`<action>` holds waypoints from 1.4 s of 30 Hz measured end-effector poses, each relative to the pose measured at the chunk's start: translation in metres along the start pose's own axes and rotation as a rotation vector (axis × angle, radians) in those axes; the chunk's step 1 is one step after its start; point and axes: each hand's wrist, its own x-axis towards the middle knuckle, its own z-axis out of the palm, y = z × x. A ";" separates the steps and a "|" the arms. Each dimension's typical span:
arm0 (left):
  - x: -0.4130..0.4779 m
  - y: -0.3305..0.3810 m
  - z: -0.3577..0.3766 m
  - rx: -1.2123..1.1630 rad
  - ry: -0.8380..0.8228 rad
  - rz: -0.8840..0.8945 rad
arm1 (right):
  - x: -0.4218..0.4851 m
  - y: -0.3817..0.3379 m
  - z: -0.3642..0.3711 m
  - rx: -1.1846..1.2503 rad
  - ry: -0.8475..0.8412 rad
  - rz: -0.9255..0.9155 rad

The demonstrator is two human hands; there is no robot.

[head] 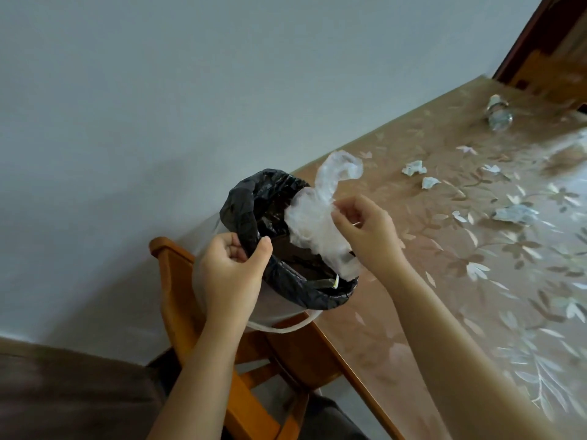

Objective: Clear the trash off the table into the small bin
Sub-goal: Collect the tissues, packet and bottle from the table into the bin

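A small white bin [273, 308] lined with a black bag [244, 204] sits on a wooden chair beside the table. My left hand [232, 268] pinches the near rim of the black liner. My right hand [365, 230] holds a crumpled clear plastic bag [317, 217] over the bin's mouth, its upper loop sticking up above the rim. On the floral tablecloth [476, 281] lie several crumpled white paper scraps [414, 168], [429, 182], [516, 214] and a crushed clear plastic bottle [498, 114] at the far end.
The wooden chair [178, 281] stands against the pale wall, its back rail left of the bin. The table edge [349, 354] runs diagonally from the bin toward me. A dark wooden door frame [533, 36] rises at the top right.
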 end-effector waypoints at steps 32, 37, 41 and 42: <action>-0.211 0.043 0.053 -0.252 -0.416 0.117 | -0.307 0.048 -0.185 -0.768 0.406 0.356; -0.289 0.056 0.074 -0.271 -0.423 0.102 | -0.370 0.060 -0.242 -0.760 0.403 0.350; -0.356 0.065 0.085 -0.283 -0.375 0.086 | -0.412 0.069 -0.292 -0.757 0.342 0.322; -0.369 0.067 0.087 -0.292 -0.364 0.081 | -0.420 0.071 -0.302 -0.756 0.329 0.312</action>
